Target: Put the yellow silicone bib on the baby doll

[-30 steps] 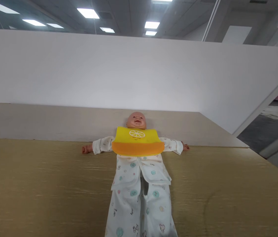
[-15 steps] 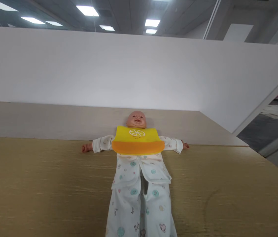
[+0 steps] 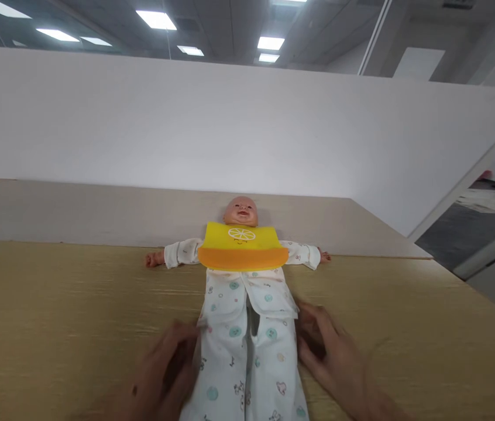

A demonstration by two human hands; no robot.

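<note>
A baby doll (image 3: 242,210) lies on its back, arms stretched out to both sides. It wears a yellow and orange bib (image 3: 243,245) with a citrus slice print, over a white patterned jacket (image 3: 269,295) and white patterned trousers (image 3: 225,362). My left hand (image 3: 164,374), somewhat blurred, is at the left edge of the trousers, thumb and forefinger apart. On the other side my right hand (image 3: 330,354) has its fingertips by the jacket hem and the trouser leg, with a gap between thumb and fingers. Whether the fingertips touch the cloth is hard to make out.
The doll lies on a wood-coloured table (image 3: 76,304), its head on a paler strip (image 3: 76,207) along the back. Behind rises a white partition (image 3: 186,128) with glass above. At the right, past the table's edge, a dark floor (image 3: 453,225) shows.
Both my hands have come into view from below, one on each side of the doll's trousers. The view has shifted slightly; the doll's pose looks the same.
</note>
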